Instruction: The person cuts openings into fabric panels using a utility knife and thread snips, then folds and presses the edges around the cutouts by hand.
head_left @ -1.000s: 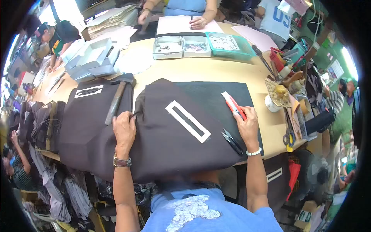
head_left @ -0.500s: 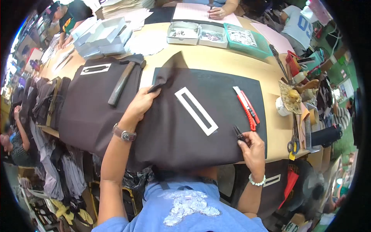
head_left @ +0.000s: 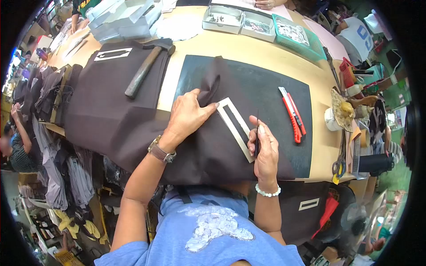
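Observation:
Dark brown fabric [head_left: 199, 155] lies over the table's near edge and partly on a dark cutting mat [head_left: 248, 80]. A white rectangular frame [head_left: 230, 119] with a slot sits on it. My left hand [head_left: 190, 113] pinches the fabric beside the frame's upper end, its thumb at the frame's corner. My right hand [head_left: 265, 150] holds small black snips upright near the frame's lower right side. Two red cutters [head_left: 293, 115] rest on the mat to the right. On more brown fabric at the left lies a hammer [head_left: 144, 73].
Small-parts boxes [head_left: 222, 18] and a teal basket [head_left: 297, 37] stand at the back. A white cup [head_left: 332, 119], scissors [head_left: 338, 168] and a black cylinder [head_left: 376, 163] are at the right. A co-worker's hand [head_left: 265, 4] shows at the top.
My left hand has moved down and right to the frame's upper end. My right hand has carried the snips up and left to the frame. Earlier it let go of a red cutter.

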Demonstrator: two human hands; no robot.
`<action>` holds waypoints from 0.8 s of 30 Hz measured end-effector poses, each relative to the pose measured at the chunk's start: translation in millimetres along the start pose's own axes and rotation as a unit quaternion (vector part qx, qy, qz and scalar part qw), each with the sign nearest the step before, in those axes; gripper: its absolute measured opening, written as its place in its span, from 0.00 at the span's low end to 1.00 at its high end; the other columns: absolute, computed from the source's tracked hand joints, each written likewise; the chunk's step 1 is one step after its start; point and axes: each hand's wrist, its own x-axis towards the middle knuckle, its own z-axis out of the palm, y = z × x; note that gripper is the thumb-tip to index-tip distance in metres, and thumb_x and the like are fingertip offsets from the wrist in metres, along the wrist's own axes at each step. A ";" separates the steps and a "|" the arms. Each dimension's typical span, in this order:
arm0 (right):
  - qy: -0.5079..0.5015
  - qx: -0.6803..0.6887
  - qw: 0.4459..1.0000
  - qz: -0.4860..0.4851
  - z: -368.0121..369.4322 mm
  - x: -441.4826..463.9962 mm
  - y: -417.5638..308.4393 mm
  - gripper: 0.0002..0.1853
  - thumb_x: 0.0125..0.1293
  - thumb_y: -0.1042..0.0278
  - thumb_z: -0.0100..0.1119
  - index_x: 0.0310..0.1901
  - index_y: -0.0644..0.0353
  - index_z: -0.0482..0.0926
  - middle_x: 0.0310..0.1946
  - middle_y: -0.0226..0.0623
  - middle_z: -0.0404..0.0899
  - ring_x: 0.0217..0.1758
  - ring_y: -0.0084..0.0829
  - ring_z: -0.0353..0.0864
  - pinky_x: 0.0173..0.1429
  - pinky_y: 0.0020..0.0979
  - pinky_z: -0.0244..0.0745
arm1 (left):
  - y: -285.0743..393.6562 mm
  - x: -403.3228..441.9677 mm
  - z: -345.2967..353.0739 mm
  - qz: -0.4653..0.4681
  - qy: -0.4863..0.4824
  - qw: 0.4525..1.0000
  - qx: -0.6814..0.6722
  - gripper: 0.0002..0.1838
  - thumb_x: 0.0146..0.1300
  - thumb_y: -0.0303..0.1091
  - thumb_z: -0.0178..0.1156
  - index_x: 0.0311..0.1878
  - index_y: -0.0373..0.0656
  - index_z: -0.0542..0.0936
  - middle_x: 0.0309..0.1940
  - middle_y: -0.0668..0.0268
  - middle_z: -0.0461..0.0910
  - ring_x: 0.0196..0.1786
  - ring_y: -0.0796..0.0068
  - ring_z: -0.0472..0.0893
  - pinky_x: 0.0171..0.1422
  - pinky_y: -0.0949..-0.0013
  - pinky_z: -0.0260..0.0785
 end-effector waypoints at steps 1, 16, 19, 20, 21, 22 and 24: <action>0.006 0.000 1.000 -0.005 -0.9 -4.5 -0.8 0.19 0.73 0.62 0.43 0.58 0.65 0.71 0.26 0.24 0.68 0.24 0.11 0.62 0.27 0.15 0.59 | -2.9 -1.4 -0.3 0.008 -0.002 1.000 0.011 0.30 0.56 0.42 0.65 0.48 0.19 0.73 0.25 0.49 0.80 0.31 0.66 0.82 0.36 0.68 0.73; 0.024 0.022 0.999 0.038 12.4 -36.2 -1.4 0.18 0.74 0.57 0.41 0.56 0.61 0.65 0.23 0.26 0.65 0.18 0.10 0.58 0.19 0.14 0.53 | 15.4 -39.5 39.1 -0.009 0.032 0.861 -0.508 0.15 0.60 0.27 0.63 0.48 0.32 0.75 0.39 0.63 0.80 0.44 0.78 0.79 0.49 0.74 0.73; -0.008 0.005 0.998 0.056 9.4 -34.1 -5.6 0.16 0.73 0.58 0.44 0.54 0.60 0.65 0.21 0.26 0.66 0.18 0.11 0.57 0.19 0.14 0.52 | 21.8 -45.6 34.6 -0.084 0.007 0.816 -0.572 0.15 0.58 0.27 0.65 0.47 0.33 0.76 0.39 0.62 0.81 0.41 0.77 0.80 0.45 0.73 0.75; -0.010 0.003 0.998 0.059 9.0 -33.4 -7.7 0.15 0.73 0.59 0.45 0.52 0.60 0.65 0.21 0.27 0.67 0.17 0.11 0.58 0.19 0.14 0.52 | 24.1 -47.1 32.5 -0.094 -0.001 0.806 -0.584 0.15 0.58 0.28 0.66 0.47 0.33 0.76 0.39 0.62 0.81 0.39 0.77 0.81 0.44 0.73 0.76; -0.012 0.000 0.998 0.063 8.8 -33.0 -10.3 0.14 0.73 0.59 0.45 0.51 0.60 0.65 0.21 0.27 0.68 0.17 0.11 0.58 0.20 0.14 0.52 | 26.3 -48.6 30.2 -0.105 -0.010 0.796 -0.595 0.15 0.58 0.28 0.66 0.46 0.34 0.77 0.38 0.63 0.81 0.38 0.77 0.81 0.42 0.73 0.76; -0.014 -0.003 0.998 0.066 8.4 -32.2 -12.2 0.13 0.73 0.60 0.46 0.50 0.60 0.65 0.20 0.28 0.69 0.17 0.11 0.58 0.20 0.14 0.52 | 26.7 -49.4 29.1 -0.115 -0.019 0.786 -0.607 0.14 0.58 0.28 0.66 0.45 0.34 0.77 0.37 0.63 0.81 0.37 0.77 0.81 0.41 0.73 0.77; -0.023 -0.022 0.998 0.057 6.1 -29.8 -15.0 0.12 0.72 0.61 0.47 0.48 0.59 0.65 0.20 0.29 0.71 0.17 0.10 0.58 0.20 0.14 0.52 | 24.8 -49.7 29.1 -0.106 -0.029 0.786 -0.609 0.16 0.57 0.28 0.66 0.47 0.33 0.76 0.38 0.61 0.81 0.38 0.74 0.82 0.42 0.71 0.78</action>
